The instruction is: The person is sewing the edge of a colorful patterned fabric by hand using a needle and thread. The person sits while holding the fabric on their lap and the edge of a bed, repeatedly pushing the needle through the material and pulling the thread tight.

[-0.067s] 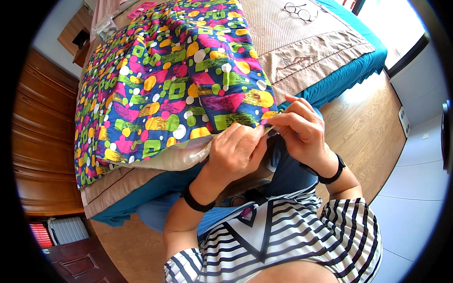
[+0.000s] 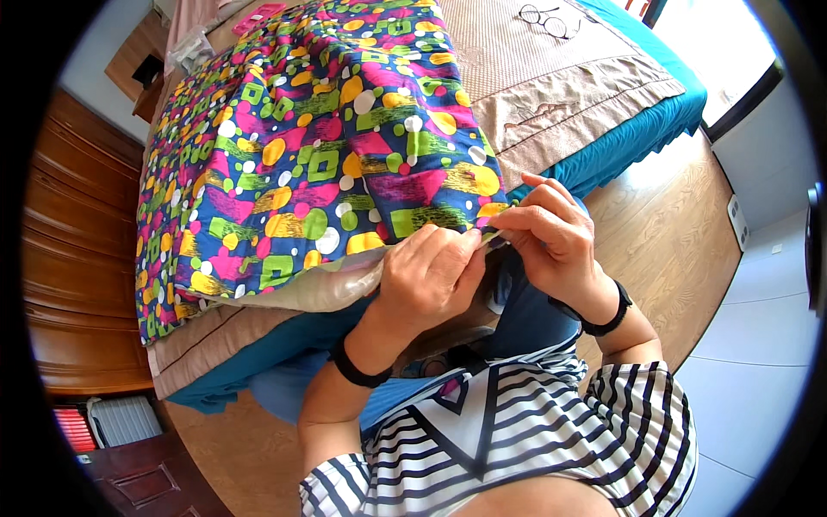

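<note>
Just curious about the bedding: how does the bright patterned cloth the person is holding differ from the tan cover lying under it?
The patterned cloth is crowded with pink, yellow, green and blue shapes; the tan cover is one plain colour with a faint woven texture. The patterned cloth is rumpled and pinched at its edge by the left hand and right hand; the tan cover lies flat, untouched, with eyeglasses on it. Both are spread over the bed.

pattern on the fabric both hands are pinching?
Fabric: dark blue with pink, yellow, green and white dots, squares and brushstroke shapes. Head view.

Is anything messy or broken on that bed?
Nothing looks broken or spilled. The colourful cloth lies rumpled over the bed while both hands pinch its near edge, and a pair of glasses sits loose on the beige cover.
</note>
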`<move>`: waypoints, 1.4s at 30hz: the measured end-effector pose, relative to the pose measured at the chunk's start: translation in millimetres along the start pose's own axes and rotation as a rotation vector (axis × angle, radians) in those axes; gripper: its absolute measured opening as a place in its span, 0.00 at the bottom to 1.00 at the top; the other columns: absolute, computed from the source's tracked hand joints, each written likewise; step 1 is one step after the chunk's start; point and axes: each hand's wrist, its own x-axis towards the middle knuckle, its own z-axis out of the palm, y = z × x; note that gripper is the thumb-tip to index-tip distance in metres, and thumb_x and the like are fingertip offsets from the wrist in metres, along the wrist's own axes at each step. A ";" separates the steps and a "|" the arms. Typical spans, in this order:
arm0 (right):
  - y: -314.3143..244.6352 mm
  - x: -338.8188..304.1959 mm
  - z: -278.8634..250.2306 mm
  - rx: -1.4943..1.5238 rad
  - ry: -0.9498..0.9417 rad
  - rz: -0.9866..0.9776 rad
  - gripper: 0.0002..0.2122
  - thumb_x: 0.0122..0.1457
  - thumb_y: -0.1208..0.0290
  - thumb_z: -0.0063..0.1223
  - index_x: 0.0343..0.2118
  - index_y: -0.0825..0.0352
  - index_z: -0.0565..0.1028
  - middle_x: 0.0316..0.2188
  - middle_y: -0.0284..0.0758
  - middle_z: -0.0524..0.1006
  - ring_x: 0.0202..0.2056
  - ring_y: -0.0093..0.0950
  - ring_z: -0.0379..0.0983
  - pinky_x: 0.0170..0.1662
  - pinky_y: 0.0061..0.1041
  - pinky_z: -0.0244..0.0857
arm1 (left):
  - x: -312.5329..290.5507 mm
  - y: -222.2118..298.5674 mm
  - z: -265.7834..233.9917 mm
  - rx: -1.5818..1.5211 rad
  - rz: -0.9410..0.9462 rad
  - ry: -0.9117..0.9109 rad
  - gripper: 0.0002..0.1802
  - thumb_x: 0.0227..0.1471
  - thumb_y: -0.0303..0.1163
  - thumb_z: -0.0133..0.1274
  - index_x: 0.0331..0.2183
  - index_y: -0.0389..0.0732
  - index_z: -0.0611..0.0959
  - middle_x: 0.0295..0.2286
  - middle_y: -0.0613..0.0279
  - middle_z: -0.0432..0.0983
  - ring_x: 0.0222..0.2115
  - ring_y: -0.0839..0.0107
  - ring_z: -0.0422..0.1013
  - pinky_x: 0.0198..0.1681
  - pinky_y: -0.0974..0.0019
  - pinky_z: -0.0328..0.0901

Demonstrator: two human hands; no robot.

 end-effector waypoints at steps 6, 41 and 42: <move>-0.8 5.3 -8.9 0.014 -0.060 0.006 0.09 0.47 0.84 0.62 0.31 0.64 0.80 0.23 0.32 0.73 0.29 0.32 0.73 0.53 0.39 0.67 | 6.7 -1.3 -9.7 -0.106 -0.091 -0.075 0.09 0.45 0.21 0.61 0.32 0.37 0.80 0.22 0.56 0.73 0.23 0.57 0.72 0.26 0.59 0.68; 42.6 21.4 13.0 0.972 -0.361 0.637 0.05 0.54 0.84 0.60 0.33 0.71 0.77 0.28 0.26 0.78 0.31 0.14 0.72 0.36 0.15 0.68 | 20.0 -29.5 -15.2 -1.025 -0.981 -0.332 0.06 0.57 0.26 0.56 0.34 0.32 0.82 0.26 0.68 0.77 0.26 0.85 0.70 0.30 0.80 0.67; 44.6 19.1 14.0 0.917 -0.350 0.601 0.05 0.54 0.85 0.59 0.33 0.71 0.77 0.28 0.26 0.77 0.32 0.14 0.72 0.37 0.15 0.68 | 19.9 -29.4 -15.6 -1.025 -0.977 -0.331 0.06 0.57 0.26 0.57 0.34 0.32 0.82 0.26 0.67 0.78 0.26 0.84 0.71 0.30 0.80 0.67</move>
